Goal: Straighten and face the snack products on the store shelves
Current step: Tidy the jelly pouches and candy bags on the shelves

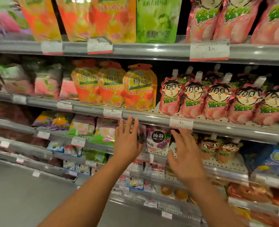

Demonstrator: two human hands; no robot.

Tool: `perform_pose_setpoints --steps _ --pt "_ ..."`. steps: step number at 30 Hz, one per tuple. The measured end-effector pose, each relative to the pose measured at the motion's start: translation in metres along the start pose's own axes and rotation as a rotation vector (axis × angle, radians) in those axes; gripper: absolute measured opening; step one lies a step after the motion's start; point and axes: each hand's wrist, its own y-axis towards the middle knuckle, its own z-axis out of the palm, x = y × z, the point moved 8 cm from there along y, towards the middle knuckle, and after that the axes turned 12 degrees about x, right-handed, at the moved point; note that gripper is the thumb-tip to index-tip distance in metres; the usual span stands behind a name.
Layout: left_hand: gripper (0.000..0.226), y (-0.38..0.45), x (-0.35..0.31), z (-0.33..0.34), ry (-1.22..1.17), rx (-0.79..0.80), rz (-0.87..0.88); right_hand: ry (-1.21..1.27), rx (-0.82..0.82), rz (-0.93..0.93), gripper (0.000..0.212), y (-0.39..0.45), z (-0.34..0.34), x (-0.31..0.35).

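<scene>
Both hands at the grape konjac jelly pouch

Left hand (127,141) and right hand (183,158), fingers straight and spread, holding nothing, flank the grape konjac jelly pouch (158,140) between them.

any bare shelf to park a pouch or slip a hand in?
Bare perforated grey shelf deck right of the right hand, below the brown cartoon-face pouches. Dark gap between the orange jelly pouches and pink cartoon-face spout pouches. Elsewhere crowded; left hand beside the purple grape pouch.
</scene>
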Motion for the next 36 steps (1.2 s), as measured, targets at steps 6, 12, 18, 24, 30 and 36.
perform_pose_setpoints --steps 6,12,18,24,30,36 --pt "0.097 0.0 0.007 -0.001 -0.012 0.041 0.079 -0.124 0.088 -0.047 0.067 0.034 0.015 0.041" --pt "0.098 -0.005 0.05 -0.004 -0.127 0.008 0.338 -0.212 0.062 0.01 0.074 0.079 0.052 0.089" --pt "0.089 -0.007 0.197 -0.009 -0.211 -0.064 0.252 -0.219 0.074 0.302 0.077 0.101 0.112 0.134" --pt "0.088 0.016 0.321 -0.04 -0.211 -0.247 0.08 -0.307 0.055 0.398 0.085 0.105 0.124 0.138" --pt "0.095 0.038 0.354 -0.036 -0.183 -0.136 -0.016 -0.326 0.074 0.412 0.092 0.106 0.129 0.14" --pt "0.098 0.04 0.362 -0.037 -0.069 -0.121 -0.015 -0.318 -0.061 0.398 0.072 0.114 0.124 0.162"
